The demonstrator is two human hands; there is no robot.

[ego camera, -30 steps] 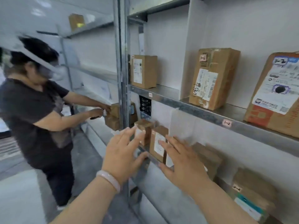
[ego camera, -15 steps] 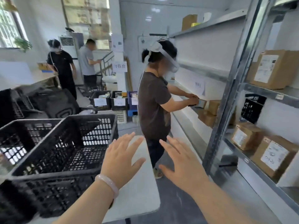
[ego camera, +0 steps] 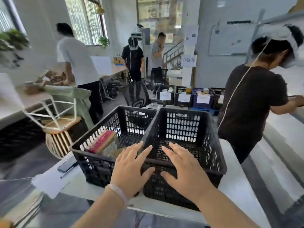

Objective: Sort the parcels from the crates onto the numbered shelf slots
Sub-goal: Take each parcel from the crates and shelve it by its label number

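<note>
Parcels [ego camera: 102, 142] lean in the left crate [ego camera: 94, 165]; your left hand [ego camera: 131, 170] and right hand [ego camera: 185, 173] hover spread, empty. Reaching right may find nothing.

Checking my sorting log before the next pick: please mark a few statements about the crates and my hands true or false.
1. The left hand and right hand are both open and hold nothing. True.
2. The right crate holds the parcels. False: its visible floor is bare; the parcels sit in the left crate.
3. A phone lies on the table, left of the crates. True.
4. The bracelet is on the right wrist. False: it is on the left wrist.
</note>
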